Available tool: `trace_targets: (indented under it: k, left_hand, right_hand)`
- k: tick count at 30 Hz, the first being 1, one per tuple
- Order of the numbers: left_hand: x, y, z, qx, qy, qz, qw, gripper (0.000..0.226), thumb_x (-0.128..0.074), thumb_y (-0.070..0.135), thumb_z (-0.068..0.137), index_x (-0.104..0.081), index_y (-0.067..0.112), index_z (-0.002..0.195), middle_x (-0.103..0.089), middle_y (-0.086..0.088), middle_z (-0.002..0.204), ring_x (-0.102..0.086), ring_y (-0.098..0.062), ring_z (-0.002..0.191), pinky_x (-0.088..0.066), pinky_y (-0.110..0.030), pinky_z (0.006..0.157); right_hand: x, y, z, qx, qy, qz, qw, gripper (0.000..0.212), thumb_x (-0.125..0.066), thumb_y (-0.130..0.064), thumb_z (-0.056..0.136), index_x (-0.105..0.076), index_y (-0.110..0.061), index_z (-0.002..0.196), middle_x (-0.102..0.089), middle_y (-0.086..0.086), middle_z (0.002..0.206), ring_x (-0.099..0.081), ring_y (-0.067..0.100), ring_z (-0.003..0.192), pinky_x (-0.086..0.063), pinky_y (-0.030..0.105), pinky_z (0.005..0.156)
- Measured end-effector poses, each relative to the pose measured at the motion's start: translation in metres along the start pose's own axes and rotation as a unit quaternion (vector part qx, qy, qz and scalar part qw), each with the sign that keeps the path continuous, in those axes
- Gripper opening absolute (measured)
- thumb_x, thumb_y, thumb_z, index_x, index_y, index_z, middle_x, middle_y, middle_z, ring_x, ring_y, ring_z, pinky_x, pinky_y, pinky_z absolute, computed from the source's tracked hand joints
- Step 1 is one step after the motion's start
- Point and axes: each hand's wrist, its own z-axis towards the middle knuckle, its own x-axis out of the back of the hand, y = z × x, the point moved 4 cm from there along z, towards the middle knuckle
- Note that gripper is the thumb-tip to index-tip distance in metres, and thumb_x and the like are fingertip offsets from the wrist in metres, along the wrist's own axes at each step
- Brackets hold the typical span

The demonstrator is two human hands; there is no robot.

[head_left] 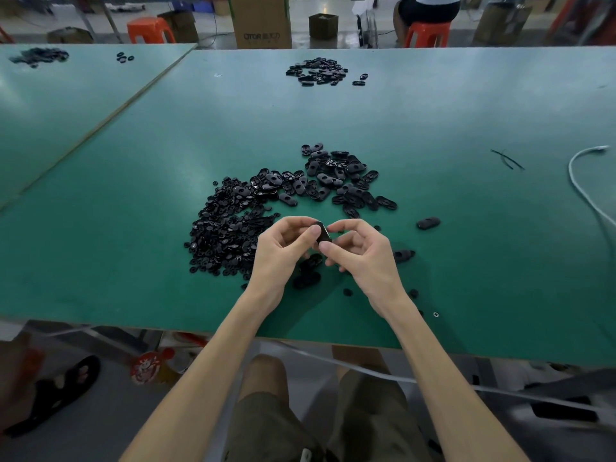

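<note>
Both hands raised just above the near-centre of the green surface (133, 201), meeting at one black oval part (322, 232). Left hand (283, 250): fingers curled, thumb tip on the part's left side, pinching it. Right hand (361, 253): thumb and forefinger pinch the part's right and lower end, other fingers curled under. The part is clear of the surface, tilted, mostly hidden by fingertips; cannot tell whether it is one piece or two.

Directly beneath the hands, a few loose ovals (306, 273) lie on the surface. Left of the hands, a dense heap of small round bits (223, 231). Beyond the hands, touching that heap on its far right, a looser heap of oval shells (336, 181). Right of the hands, a single oval (428, 223) lies apart; another (404, 255) lies nearer, just beside the right hand.

Far centre: a smaller pile (316, 72). Far left, on the adjoining surface: one more pile (40, 56). Right edge: a white cable (581, 185), with thin black strips (506, 160) left of it. Past the far edge, a cardboard box (261, 25) and orange stools (150, 30).
</note>
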Motion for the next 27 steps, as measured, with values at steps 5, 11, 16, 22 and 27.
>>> trace_targets:
  k: [5, 11, 16, 22, 27]
  left_hand:
    - [-0.0045, 0.004, -0.0015, -0.002, -0.031, 0.008, 0.999, 0.015, -0.074, 0.017, 0.094, -0.08, 0.019, 0.108, -0.079, -0.002, 0.096, -0.07, -0.006, 0.083, -0.053, -0.016, 0.072]
    - [-0.0054, 0.0069, -0.0017, 0.008, -0.064, -0.018, 0.998, 0.025, -0.072, 0.009, 0.094, -0.077, 0.012, 0.118, -0.077, -0.009, 0.113, -0.072, -0.019, 0.107, -0.056, -0.024, 0.088]
    - [-0.0069, 0.0081, -0.0033, -0.001, -0.074, -0.006, 0.997, 0.026, -0.069, 0.003, 0.095, -0.078, 0.012, 0.118, -0.077, -0.012, 0.113, -0.07, -0.017, 0.106, -0.054, -0.024, 0.092]
    - [-0.0072, 0.0063, -0.0032, -0.007, -0.07, 0.042, 0.997, 0.028, -0.068, 0.0, 0.095, -0.079, 0.016, 0.115, -0.077, -0.016, 0.109, -0.067, -0.022, 0.099, -0.054, -0.033, 0.095]
    - [-0.0065, 0.0052, -0.0033, -0.023, -0.051, 0.066, 0.996, 0.032, -0.062, -0.006, 0.095, -0.08, 0.016, 0.11, -0.079, -0.004, 0.107, -0.073, -0.028, 0.104, -0.057, -0.041, 0.099]
  right_hand:
    - [-0.0001, 0.0023, 0.0016, 0.003, -0.007, -0.017, 1.0, 0.035, -0.089, -0.016, 0.082, -0.066, -0.018, 0.108, -0.072, -0.001, 0.071, -0.071, 0.015, 0.062, -0.049, 0.017, 0.058]
    - [0.0002, 0.0051, 0.0012, 0.009, -0.008, -0.023, 1.0, 0.036, -0.092, -0.021, 0.078, -0.068, -0.023, 0.104, -0.074, -0.001, 0.078, -0.071, 0.014, 0.072, -0.059, 0.027, 0.071]
    - [0.0031, 0.0056, 0.0012, 0.02, 0.016, 0.007, 1.0, 0.019, -0.083, -0.022, 0.089, -0.072, -0.018, 0.104, -0.076, -0.005, 0.085, -0.069, 0.009, 0.076, -0.056, 0.021, 0.069]
    - [0.0052, 0.0057, 0.0008, 0.03, 0.036, 0.003, 0.999, 0.005, -0.077, -0.015, 0.095, -0.073, -0.015, 0.092, -0.075, -0.001, 0.078, -0.068, 0.009, 0.068, -0.048, 0.014, 0.06]
    - [0.002, 0.0066, 0.0017, 0.023, 0.027, -0.028, 0.999, 0.006, -0.077, -0.016, 0.094, -0.072, -0.012, 0.093, -0.076, 0.002, 0.078, -0.071, 0.013, 0.073, -0.058, 0.027, 0.073]
